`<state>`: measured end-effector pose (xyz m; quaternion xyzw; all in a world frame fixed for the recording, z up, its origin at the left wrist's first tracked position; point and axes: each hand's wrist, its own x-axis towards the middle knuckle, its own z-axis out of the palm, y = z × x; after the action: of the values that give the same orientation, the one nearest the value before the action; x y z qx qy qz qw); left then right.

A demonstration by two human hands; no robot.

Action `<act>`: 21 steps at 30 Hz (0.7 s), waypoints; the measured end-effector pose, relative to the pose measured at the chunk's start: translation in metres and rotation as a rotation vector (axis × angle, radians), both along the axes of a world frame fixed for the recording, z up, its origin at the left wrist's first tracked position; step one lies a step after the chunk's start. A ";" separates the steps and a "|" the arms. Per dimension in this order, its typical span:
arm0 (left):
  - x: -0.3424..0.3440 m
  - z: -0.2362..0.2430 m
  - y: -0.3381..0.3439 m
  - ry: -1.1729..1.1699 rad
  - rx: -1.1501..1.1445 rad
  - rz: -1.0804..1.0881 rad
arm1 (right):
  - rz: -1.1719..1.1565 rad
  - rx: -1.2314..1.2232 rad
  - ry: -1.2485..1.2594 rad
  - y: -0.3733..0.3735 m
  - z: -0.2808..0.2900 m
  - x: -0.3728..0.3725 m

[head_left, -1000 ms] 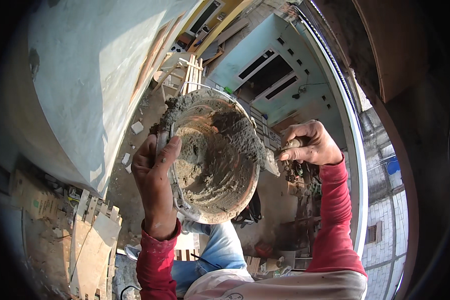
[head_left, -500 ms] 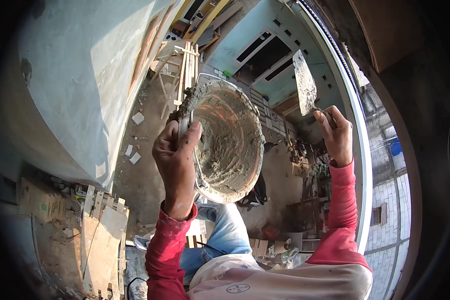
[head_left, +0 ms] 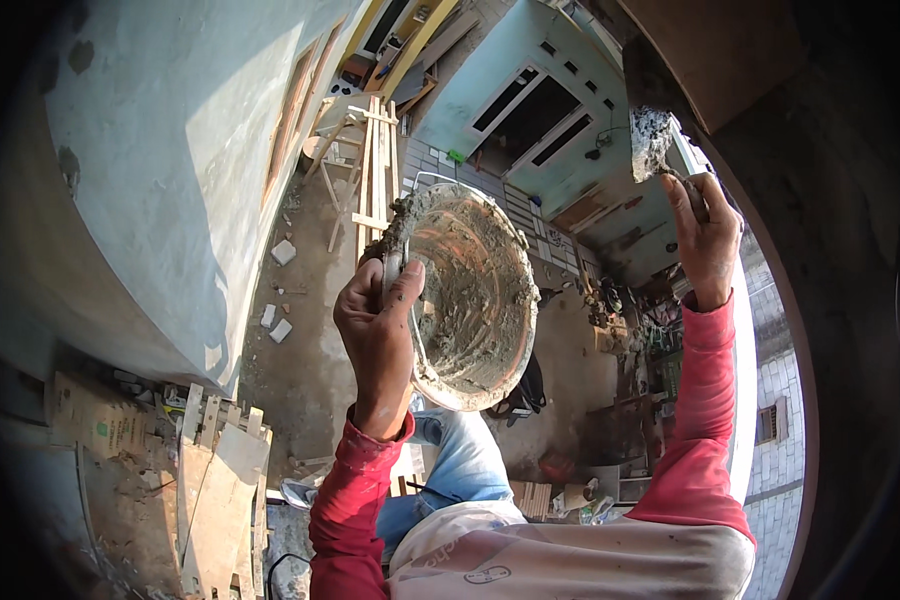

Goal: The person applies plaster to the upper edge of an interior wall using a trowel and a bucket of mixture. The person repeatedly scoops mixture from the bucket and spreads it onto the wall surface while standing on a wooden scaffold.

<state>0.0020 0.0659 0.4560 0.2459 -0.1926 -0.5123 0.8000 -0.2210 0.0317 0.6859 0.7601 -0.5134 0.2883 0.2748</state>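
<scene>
My left hand (head_left: 378, 320) is closed on the left rim of a bucket (head_left: 490, 395), thumb over the edge, so that it hangs tilted with its mouth toward me. Wet grey mortar (head_left: 460, 300) coats the inside and is crusted along the rim; orange patches of the wall show through. A thin wire handle lies against the rim under my thumb. Out to the right and raised, my right hand (head_left: 708, 235) grips a trowel (head_left: 652, 143) by its handle. Mortar clings to the trowel's blade, which points up and away, close to the pale edge of a beam.
A grey plastered wall (head_left: 140, 180) curves along the left. Far below are wooden trestles and battens (head_left: 375, 165), brick pieces (head_left: 284, 251) and clutter (head_left: 620, 320). Worn boards (head_left: 215, 480) stand at the lower left. A brown panel (head_left: 720, 50) overhangs the upper right.
My right hand and the trowel have moved up and to the right, toward the beam's edge. The bucket in my left hand has shifted slightly right in view; both grips stay the same.
</scene>
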 end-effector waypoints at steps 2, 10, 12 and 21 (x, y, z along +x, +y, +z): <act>0.001 0.004 0.001 0.005 -0.001 0.003 | -0.045 0.019 -0.029 0.008 -0.001 0.000; 0.008 0.008 0.003 0.031 -0.010 -0.024 | -0.095 0.060 -0.088 0.036 -0.009 -0.014; 0.010 0.010 0.004 0.009 0.008 -0.028 | -0.125 0.060 -0.074 0.050 -0.005 -0.013; 0.012 0.009 0.009 -0.048 0.051 -0.022 | -0.004 0.254 0.498 0.088 -0.057 0.024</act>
<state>0.0141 0.0747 0.4651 0.2762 -0.2013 -0.5200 0.7828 -0.1972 0.1200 0.6290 0.8349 -0.4635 0.0257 0.2957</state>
